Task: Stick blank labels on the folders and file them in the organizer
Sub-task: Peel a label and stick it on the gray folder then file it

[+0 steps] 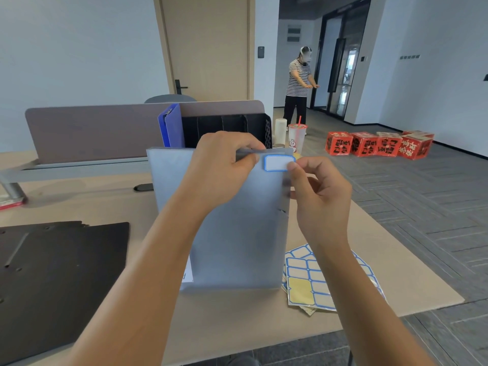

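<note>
A pale grey-blue folder (237, 241) stands upright on the desk in front of me. My left hand (221, 167) grips its top edge. A blank white label with a blue border (277, 163) sits at the folder's top right corner, and my right hand (319, 196) pinches the label's right end with thumb and forefinger. Sheets of blank labels (306, 281) lie flat on the desk to the folder's right, under my right forearm. Behind the folder stands the black mesh organizer (266, 130), with a blue folder (171, 128) upright in its leftmost slot.
Black folders (58, 281) lie stacked at the left of the desk. A plastic cup with a red straw (297, 137) and a white cylinder (280, 129) stand right of the organizer. A grey divider panel (92, 130) runs behind. A person stands in the corridor; red boxes (377, 145) sit on the floor.
</note>
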A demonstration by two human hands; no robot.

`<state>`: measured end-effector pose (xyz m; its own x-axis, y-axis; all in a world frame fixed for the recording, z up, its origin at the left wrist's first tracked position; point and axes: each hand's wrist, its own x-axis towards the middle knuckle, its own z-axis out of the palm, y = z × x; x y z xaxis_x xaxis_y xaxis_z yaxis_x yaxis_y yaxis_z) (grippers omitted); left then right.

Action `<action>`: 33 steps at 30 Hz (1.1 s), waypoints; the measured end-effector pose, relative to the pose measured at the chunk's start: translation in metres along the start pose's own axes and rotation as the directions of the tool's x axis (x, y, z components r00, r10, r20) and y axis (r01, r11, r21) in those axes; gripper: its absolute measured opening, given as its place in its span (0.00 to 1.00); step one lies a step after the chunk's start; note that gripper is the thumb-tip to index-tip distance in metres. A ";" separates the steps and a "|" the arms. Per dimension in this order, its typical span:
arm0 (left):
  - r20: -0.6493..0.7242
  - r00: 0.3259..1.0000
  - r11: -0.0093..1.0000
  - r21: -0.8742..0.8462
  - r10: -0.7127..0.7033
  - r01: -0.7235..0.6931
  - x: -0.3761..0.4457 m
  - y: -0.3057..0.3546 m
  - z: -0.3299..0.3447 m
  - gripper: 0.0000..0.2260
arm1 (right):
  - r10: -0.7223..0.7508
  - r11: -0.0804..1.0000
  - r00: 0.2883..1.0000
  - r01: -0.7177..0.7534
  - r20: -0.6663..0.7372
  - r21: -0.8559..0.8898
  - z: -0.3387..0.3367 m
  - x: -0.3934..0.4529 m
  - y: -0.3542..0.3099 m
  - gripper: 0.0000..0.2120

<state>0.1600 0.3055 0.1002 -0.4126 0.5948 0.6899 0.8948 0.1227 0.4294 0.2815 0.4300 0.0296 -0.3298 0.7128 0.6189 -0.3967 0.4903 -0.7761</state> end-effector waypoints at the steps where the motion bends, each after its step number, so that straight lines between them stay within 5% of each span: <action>1: -0.002 1.000 1.000 0.002 0.003 -0.003 0.000 0.000 0.000 0.09 | -0.002 1.000 1.000 0.002 0.003 -0.005 0.000 0.001 0.000 0.07; 33: -0.002 1.000 1.000 0.004 0.007 -0.007 0.001 -0.002 0.001 0.10 | 0.015 0.996 0.999 -0.018 -0.034 -0.089 0.007 0.008 0.000 0.09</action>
<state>0.1583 0.3063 0.0992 -0.4066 0.5941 0.6941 0.8983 0.1214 0.4223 0.2727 0.4319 0.0353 -0.3068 0.7366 0.6027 -0.3129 0.5200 -0.7948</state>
